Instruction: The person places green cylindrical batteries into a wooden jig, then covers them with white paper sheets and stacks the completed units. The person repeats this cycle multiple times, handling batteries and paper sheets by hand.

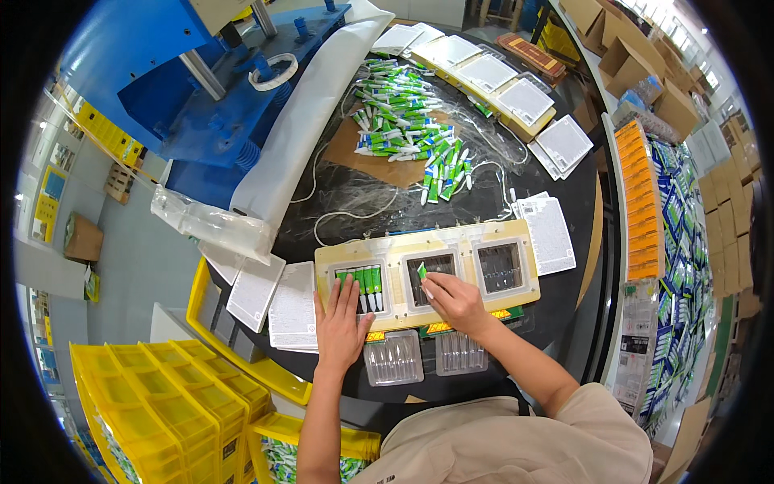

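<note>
A cream-coloured frame (468, 235) with three openings lies in front of me, a clear plastic tray in each. In the left opening, several small green and white tubes (372, 284) stand side by side. My left hand (342, 329) lies flat there, fingers stretched over the frame's left edge and the leftmost tubes. My right hand (456, 303) pinches a green-tipped tube (422, 272) over the middle opening, its lower part hidden by my fingers. No tubes show in the right tray (501, 268). Two clear blister trays (393, 360) on coloured cards stick out at the near side.
A pile of tubes (399, 109) lies on cardboard farther back. A second cream frame (484, 74) holds white cards. More white cards (548, 234) lie around. A blue machine (201, 105) stands at left. Yellow crates (161, 395) are stacked at lower left; an orange rack (639, 202) is at right.
</note>
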`<action>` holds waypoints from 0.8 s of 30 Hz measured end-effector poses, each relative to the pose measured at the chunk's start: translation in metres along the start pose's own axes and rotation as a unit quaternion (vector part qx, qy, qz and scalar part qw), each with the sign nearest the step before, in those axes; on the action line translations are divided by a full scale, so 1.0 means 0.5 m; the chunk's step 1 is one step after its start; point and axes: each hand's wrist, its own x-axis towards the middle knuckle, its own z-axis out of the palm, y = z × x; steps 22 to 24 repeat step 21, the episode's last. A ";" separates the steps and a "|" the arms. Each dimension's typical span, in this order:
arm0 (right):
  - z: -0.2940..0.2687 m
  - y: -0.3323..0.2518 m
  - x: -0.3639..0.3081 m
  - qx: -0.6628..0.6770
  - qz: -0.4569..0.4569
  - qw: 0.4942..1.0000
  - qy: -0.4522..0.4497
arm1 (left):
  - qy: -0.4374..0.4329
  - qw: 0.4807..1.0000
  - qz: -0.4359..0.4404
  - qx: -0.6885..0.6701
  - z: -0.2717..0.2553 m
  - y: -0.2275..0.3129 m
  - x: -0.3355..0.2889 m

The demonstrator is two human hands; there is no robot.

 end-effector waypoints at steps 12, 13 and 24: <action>-0.013 -0.033 0.015 -0.081 0.021 0.992 -0.094 | -0.045 0.999 0.018 0.019 -0.015 -0.008 -0.022; -0.024 -0.028 0.023 -0.071 0.022 0.992 -0.100 | -0.045 0.999 0.024 0.017 -0.022 -0.009 -0.021; 0.020 0.251 0.285 -0.185 0.343 0.915 -0.101 | -0.028 0.953 -0.089 -0.288 0.000 0.027 0.287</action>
